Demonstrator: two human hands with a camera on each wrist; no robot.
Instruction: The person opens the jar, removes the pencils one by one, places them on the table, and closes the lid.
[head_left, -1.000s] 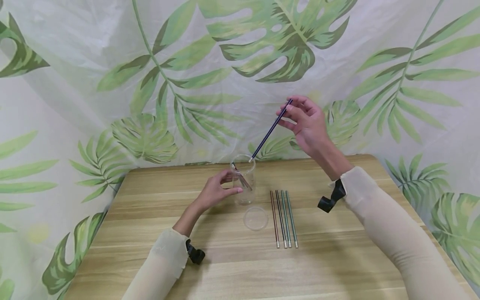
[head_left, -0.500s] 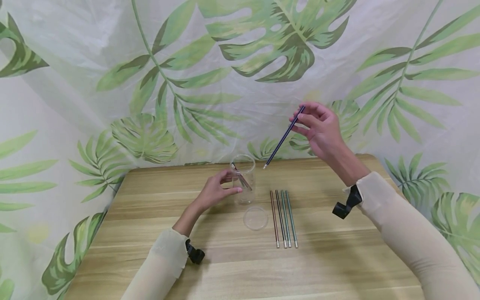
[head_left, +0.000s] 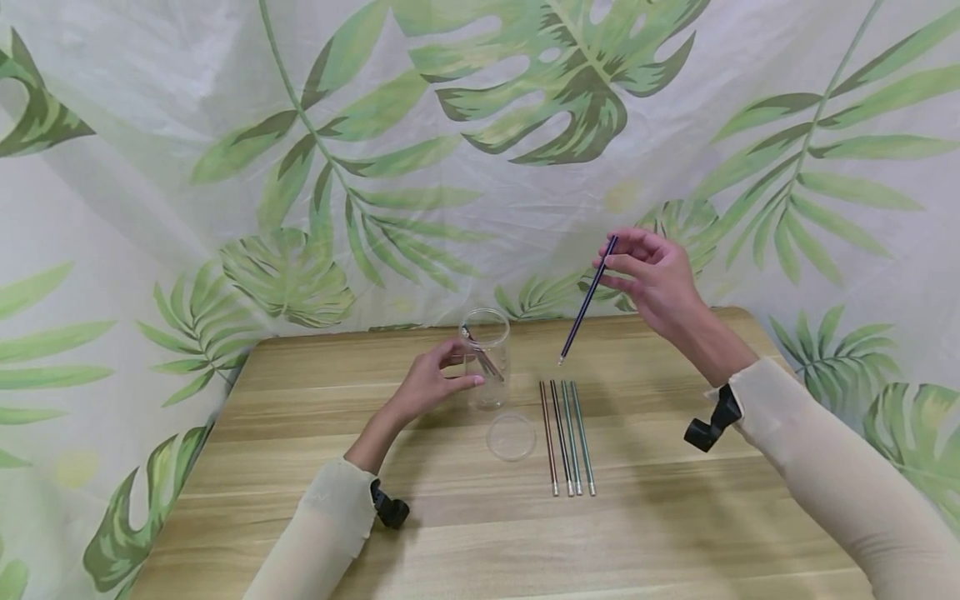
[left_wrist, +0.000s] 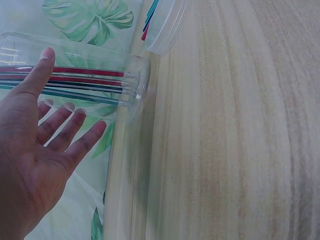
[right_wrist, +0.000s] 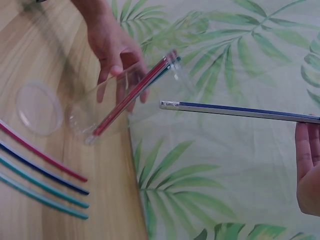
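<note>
Held pencil (head_left: 588, 300): dark blue, slim and straight, silver band at the lower end; tilted in the air, lower end leftward, right of and apart from the clear jar (head_left: 503, 354).
Right hand (head_left: 652, 279): fingers grasping the held pencil close to its upper end.
Left hand (head_left: 431, 379): fingers and thumb around the left side of the clear jar.
Jar contents (head_left: 487, 360): several pencils, red, blue and teal in the left wrist view, leaning left.
Round lid (head_left: 512, 437): transparent, flat, just near of the clear jar.
Pencil row (head_left: 572, 437): one red, one dark blue, two teal, side by side, right of the round lid.
Desk (head_left: 420, 533): far edge just beyond the clear jar; right edge well apart from the pencil row; broad bare wood on the near side.
</note>
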